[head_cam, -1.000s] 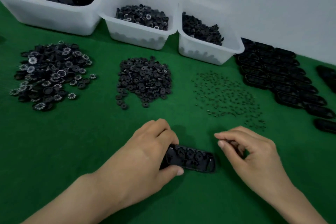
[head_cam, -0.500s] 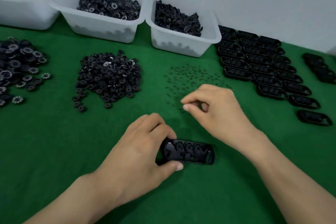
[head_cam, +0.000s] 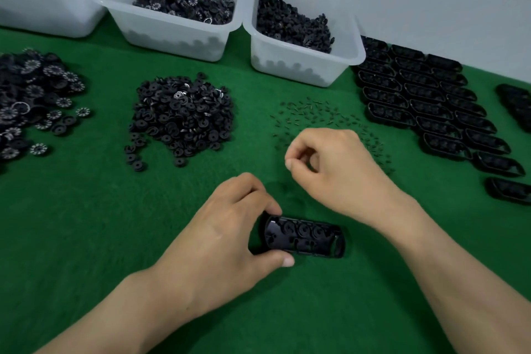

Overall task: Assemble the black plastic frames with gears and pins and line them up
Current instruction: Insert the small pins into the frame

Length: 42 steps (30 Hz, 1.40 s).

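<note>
A black plastic frame with gears seated in it lies flat on the green mat near the front. My left hand grips its left end between thumb and fingers. My right hand hovers over the near edge of the scattered small pins, thumb and forefinger pinched together; whether a pin sits between them is too small to tell. A heap of small black gears lies centre left. A heap of larger toothed gears lies at the far left. Rows of lined-up frames fill the right.
Three white bins stand along the back: a large bin at left, a middle bin with toothed gears, a right bin with small black parts. More frames lie at the far right edge. A pale wall rises behind.
My right hand travelled from beside the frame up to the scattered pins and now pinches there. My left hand stayed on the frame. The camera view shifted to the right.
</note>
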Available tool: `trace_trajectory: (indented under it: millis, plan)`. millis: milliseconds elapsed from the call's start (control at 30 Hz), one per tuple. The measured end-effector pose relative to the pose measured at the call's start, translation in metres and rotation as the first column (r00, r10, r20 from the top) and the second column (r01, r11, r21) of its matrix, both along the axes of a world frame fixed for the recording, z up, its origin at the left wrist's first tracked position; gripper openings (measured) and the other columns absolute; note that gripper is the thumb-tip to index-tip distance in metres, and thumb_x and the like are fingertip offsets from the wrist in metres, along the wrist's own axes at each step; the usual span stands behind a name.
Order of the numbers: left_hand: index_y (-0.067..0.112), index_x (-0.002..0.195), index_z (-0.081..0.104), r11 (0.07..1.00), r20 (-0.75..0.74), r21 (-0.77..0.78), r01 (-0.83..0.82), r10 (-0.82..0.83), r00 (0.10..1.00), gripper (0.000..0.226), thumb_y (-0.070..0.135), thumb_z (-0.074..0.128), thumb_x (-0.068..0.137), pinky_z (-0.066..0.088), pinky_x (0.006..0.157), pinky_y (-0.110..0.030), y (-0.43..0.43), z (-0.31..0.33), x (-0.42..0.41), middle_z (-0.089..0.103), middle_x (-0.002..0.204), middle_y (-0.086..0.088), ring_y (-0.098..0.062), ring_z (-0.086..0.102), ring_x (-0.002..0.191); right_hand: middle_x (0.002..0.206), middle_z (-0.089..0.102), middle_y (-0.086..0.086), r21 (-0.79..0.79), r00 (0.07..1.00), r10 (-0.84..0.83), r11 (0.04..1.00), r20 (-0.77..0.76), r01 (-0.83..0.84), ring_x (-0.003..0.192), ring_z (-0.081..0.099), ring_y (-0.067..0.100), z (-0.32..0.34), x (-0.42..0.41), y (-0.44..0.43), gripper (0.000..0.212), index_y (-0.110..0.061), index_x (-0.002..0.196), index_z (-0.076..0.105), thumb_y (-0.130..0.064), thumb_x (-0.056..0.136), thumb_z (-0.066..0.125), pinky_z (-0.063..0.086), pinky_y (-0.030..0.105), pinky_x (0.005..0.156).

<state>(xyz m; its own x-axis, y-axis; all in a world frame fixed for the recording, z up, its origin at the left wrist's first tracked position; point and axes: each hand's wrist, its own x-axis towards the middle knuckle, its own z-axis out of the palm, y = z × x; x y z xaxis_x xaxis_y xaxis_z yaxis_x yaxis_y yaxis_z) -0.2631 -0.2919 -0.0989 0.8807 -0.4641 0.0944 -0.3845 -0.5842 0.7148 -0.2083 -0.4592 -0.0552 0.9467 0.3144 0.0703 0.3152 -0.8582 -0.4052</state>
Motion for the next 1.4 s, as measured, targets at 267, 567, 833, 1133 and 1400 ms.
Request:
trace_trajectory:
  millis: [267, 567, 833, 1133, 1400]
  plan:
    - [0.025, 0.095, 0.061, 1.0, -0.002, -0.016, -0.013, 0.013, 1.0, 0.047, 0.057, 0.063, 0.062, 0.036, 0.083, -0.011, 0.0, 0.0, -0.001, 0.045, 0.096, 0.016, 0.001, 0.044, 0.091, 0.075, 0.061, -0.008, 0.338, 0.996, -0.004, 0.941, 0.093, -0.028, 0.071, 0.056, 0.009, -0.02, -0.066, -0.014, 0.005, -0.013, 0.075, 0.068, -0.008, 0.076, 0.067, 0.044, 0.019, 0.062]
    - [0.023, 0.093, 0.063, 0.999, 0.008, -0.039, -0.027, 0.027, 1.0, 0.043, 0.053, 0.067, 0.062, 0.039, 0.082, -0.016, 0.0, 0.0, -0.001, 0.047, 0.094, 0.014, -0.002, 0.047, 0.089, 0.081, 0.057, -0.007, 0.359, 0.995, 0.006, 0.933, 0.097, -0.041, 0.08, 0.056, 0.014, -0.031, -0.066, -0.011, 0.003, -0.015, 0.076, 0.07, -0.012, 0.076, 0.069, 0.043, 0.023, 0.071]
    - [0.022, 0.092, 0.063, 0.999, 0.011, -0.035, -0.023, 0.024, 1.0, 0.042, 0.052, 0.068, 0.063, 0.04, 0.08, -0.016, 0.0, 0.001, -0.001, 0.048, 0.093, 0.013, -0.004, 0.048, 0.088, 0.083, 0.056, -0.007, 0.307, 0.994, 0.026, 0.95, 0.105, -0.057, 0.082, 0.055, 0.014, -0.034, -0.068, -0.012, 0.003, -0.014, 0.077, 0.068, -0.014, 0.079, 0.066, 0.043, 0.023, 0.071]
    - [0.022, 0.092, 0.064, 0.999, 0.014, -0.03, -0.025, 0.026, 1.0, 0.043, 0.052, 0.066, 0.062, 0.038, 0.081, -0.013, -0.001, 0.001, -0.001, 0.047, 0.093, 0.015, 0.0, 0.046, 0.088, 0.081, 0.06, -0.006, 0.089, 0.98, 0.141, 0.984, 0.139, -0.155, 0.071, 0.054, 0.013, -0.018, -0.064, -0.019, 0.011, -0.019, 0.082, 0.074, -0.021, 0.081, 0.064, 0.047, 0.03, 0.064]
    - [0.023, 0.096, 0.062, 1.0, 0.005, -0.021, -0.017, 0.017, 1.0, 0.046, 0.055, 0.063, 0.063, 0.034, 0.081, -0.006, 0.001, 0.003, -0.002, 0.046, 0.096, 0.017, 0.002, 0.045, 0.091, 0.078, 0.063, -0.009, 0.051, 0.995, -0.088, 0.995, 0.04, 0.086, 0.064, 0.049, -0.001, -0.006, -0.007, -0.01, 0.006, -0.021, 0.081, 0.074, -0.018, 0.082, 0.069, 0.042, 0.025, 0.069]
